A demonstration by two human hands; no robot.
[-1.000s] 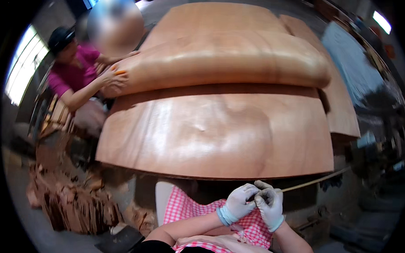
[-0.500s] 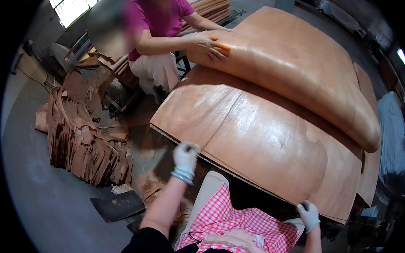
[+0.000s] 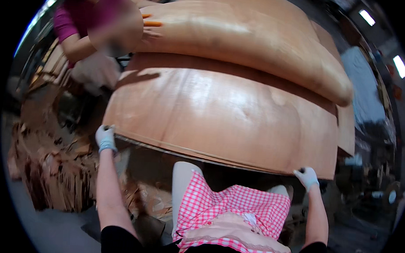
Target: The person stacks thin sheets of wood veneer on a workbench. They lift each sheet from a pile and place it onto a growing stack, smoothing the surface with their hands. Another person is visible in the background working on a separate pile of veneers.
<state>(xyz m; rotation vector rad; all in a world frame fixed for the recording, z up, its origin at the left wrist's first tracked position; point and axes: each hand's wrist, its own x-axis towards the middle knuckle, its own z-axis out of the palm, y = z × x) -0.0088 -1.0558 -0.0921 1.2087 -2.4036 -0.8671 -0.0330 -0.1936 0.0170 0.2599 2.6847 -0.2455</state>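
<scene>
A wide, thin reddish-brown wood veneer sheet (image 3: 220,118) lies on a stack in front of me, its near edge bowed across the view. At its near left corner, my left hand (image 3: 105,137), in a white glove, is closed on the edge. My right hand (image 3: 307,177), gloved too, pinches the same edge towards its right end. Behind, a top sheet (image 3: 250,39) is rolled back in a big fold. A co-worker's hand (image 3: 151,32), with orange covers on some fingers, rests on that fold's left end.
The co-worker (image 3: 87,37), in a purple top, is at the far left. A heap of broken veneer scraps (image 3: 58,179) stands on the floor at left. Pale plastic sheeting (image 3: 362,87) covers something at the right. A pink checked apron (image 3: 235,208) covers my lap.
My left hand has moved left along the near edge to the corner. My right hand stays near the right end. The view has shifted, and the fold still lies back.
</scene>
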